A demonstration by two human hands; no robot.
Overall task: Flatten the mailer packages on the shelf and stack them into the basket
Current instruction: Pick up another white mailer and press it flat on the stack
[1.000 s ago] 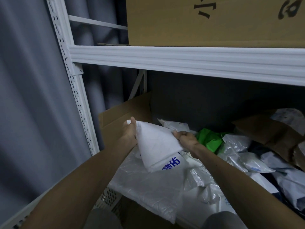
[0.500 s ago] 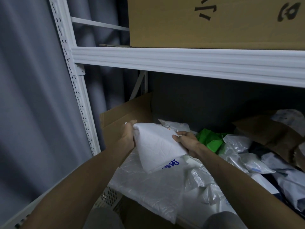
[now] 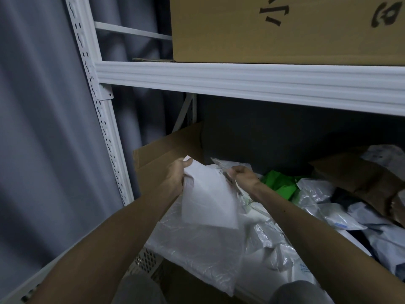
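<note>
Above the white shelf beam [image 3: 241, 82] sat a large cardboard box [image 3: 285, 29], and below it lay a heap of crumpled plastic mailer bags [image 3: 324, 194]. Over the heap's left part hung a white mailer [image 3: 208, 200], its far edge gripped at either corner by the left hand [image 3: 176, 176] and the right hand [image 3: 242, 176], fingers curled.

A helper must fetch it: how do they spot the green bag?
Look below the white shelf beam, at the heap of mailers. Just right of the right hand lies the green bag, the only bright green piece among white and clear ones.
</note>
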